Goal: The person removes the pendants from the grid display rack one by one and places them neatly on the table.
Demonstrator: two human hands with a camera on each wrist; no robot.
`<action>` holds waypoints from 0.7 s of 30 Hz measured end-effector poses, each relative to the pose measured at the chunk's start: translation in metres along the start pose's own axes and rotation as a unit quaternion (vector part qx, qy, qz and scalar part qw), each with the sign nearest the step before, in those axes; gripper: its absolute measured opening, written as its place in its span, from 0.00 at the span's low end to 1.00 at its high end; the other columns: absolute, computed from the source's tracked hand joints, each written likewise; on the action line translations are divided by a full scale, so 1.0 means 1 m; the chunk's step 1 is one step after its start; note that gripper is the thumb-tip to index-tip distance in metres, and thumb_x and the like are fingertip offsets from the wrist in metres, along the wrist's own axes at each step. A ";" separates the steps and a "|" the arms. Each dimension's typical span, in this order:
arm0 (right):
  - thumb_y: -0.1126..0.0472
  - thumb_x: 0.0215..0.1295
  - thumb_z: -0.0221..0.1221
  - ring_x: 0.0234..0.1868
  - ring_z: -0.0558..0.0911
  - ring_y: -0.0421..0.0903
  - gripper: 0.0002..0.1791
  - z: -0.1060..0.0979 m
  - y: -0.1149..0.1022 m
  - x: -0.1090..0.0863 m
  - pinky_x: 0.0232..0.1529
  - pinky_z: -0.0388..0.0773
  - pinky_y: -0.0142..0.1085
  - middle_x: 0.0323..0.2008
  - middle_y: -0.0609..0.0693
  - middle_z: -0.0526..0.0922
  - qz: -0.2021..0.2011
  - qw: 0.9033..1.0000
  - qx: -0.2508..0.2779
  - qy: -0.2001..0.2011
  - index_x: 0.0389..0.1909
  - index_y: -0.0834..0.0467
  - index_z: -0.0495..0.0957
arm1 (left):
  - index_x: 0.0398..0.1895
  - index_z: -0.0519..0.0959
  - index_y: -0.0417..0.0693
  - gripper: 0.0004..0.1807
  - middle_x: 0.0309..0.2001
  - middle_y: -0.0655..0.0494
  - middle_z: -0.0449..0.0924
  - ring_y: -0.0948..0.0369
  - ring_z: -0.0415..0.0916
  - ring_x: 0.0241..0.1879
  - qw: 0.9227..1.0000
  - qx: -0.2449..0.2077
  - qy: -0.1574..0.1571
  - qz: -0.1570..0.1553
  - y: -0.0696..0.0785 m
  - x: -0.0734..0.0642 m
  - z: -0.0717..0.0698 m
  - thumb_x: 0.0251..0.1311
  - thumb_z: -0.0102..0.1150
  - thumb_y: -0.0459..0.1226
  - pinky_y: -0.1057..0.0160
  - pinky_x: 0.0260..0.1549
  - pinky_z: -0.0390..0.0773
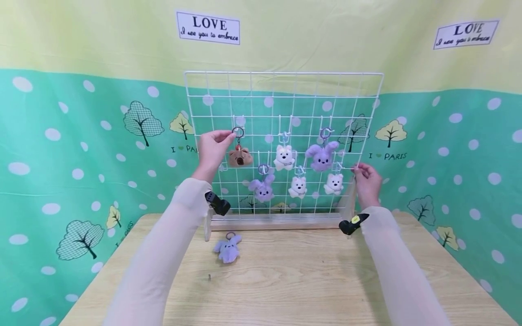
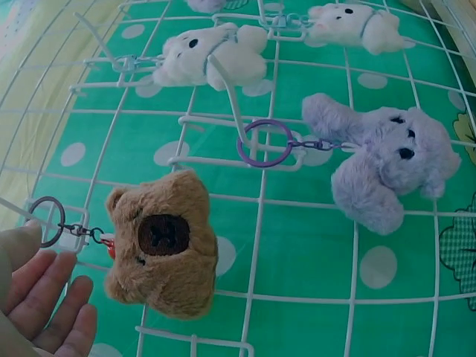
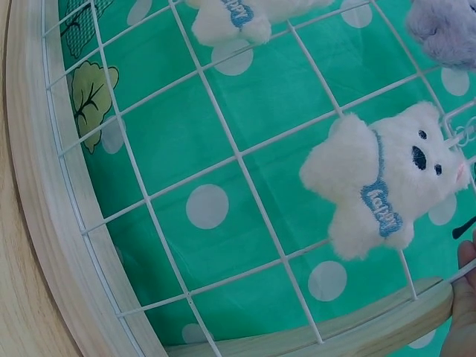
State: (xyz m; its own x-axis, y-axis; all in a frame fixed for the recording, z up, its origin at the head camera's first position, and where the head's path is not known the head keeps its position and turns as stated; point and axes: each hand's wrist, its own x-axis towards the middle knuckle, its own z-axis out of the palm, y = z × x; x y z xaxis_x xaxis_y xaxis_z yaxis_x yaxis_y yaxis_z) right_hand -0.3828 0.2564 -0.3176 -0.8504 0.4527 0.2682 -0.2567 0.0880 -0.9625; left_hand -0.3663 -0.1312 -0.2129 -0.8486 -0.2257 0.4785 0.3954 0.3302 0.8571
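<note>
My left hand [image 1: 213, 153] is at the upper left of a white wire grid rack [image 1: 284, 72]. Its thumb and forefinger pinch the dark ring [image 2: 47, 222] of a brown plush bear keychain [image 1: 240, 157]. The ring lies over a hook, and the bear's head hangs below it in front of the grid. My other fingers stay loosely bent beside the ring. At the rack's right edge, my right hand [image 1: 369, 182] pinches the outer wire; only part of this hand [image 3: 465, 312] shows in the right wrist view.
Purple bunny keychains [image 1: 323, 157] and white dog keychains [image 1: 284, 157] hang from other hooks. Another purple bunny [image 1: 228, 250] lies on the wooden table [image 1: 285, 280], near a small metallic piece [image 1: 210, 277]. A wooden base [image 1: 277, 223] supports the rack before a patterned cloth.
</note>
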 end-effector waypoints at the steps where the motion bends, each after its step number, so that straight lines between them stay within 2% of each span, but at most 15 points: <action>1: 0.56 0.69 0.53 0.55 0.76 0.43 0.20 0.000 0.000 0.000 0.60 0.69 0.34 0.56 0.55 0.76 0.000 1.000 0.003 0.000 0.58 0.61 0.70 | 0.44 0.83 0.45 0.14 0.43 0.50 0.84 0.60 0.79 0.42 1.000 -0.005 0.000 -0.004 0.000 0.000 0.000 0.59 0.62 0.43 0.66 0.40 0.76; 7: 0.58 0.69 0.53 0.55 0.76 0.44 0.19 0.001 0.000 -0.001 0.60 0.69 0.34 0.55 0.55 0.77 0.004 1.000 0.010 0.003 0.57 0.61 0.71 | 0.42 0.83 0.45 0.13 0.42 0.51 0.83 0.62 0.78 0.41 0.999 -0.033 0.007 -0.013 -0.002 0.001 0.002 0.59 0.63 0.42 0.65 0.43 0.75; 12: 0.58 0.69 0.53 0.55 0.76 0.43 0.19 0.001 -0.002 0.000 0.59 0.70 0.33 0.52 0.51 0.78 0.007 1.000 0.007 0.005 0.57 0.61 0.70 | 0.41 0.83 0.45 0.12 0.41 0.51 0.83 0.62 0.77 0.39 0.999 -0.040 0.011 -0.005 -0.002 0.001 0.002 0.59 0.62 0.42 0.66 0.42 0.76; 21: 0.60 0.69 0.53 0.55 0.76 0.44 0.18 0.001 -0.003 -0.002 0.60 0.69 0.34 0.54 0.54 0.77 0.012 1.000 0.021 0.005 0.57 0.61 0.71 | 0.39 0.83 0.45 0.12 0.38 0.53 0.83 0.61 0.76 0.38 0.998 -0.062 0.021 0.009 0.002 -0.002 0.000 0.58 0.63 0.44 0.67 0.38 0.74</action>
State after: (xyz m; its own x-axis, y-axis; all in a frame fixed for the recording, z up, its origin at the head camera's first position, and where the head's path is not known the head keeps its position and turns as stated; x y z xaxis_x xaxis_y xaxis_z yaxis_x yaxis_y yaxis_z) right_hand -0.3809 0.2544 -0.3151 -0.8521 0.4628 0.2444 -0.2555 0.0396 -0.9660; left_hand -0.3640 -0.1297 -0.2122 -0.8268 -0.2594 0.4991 0.4527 0.2195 0.8642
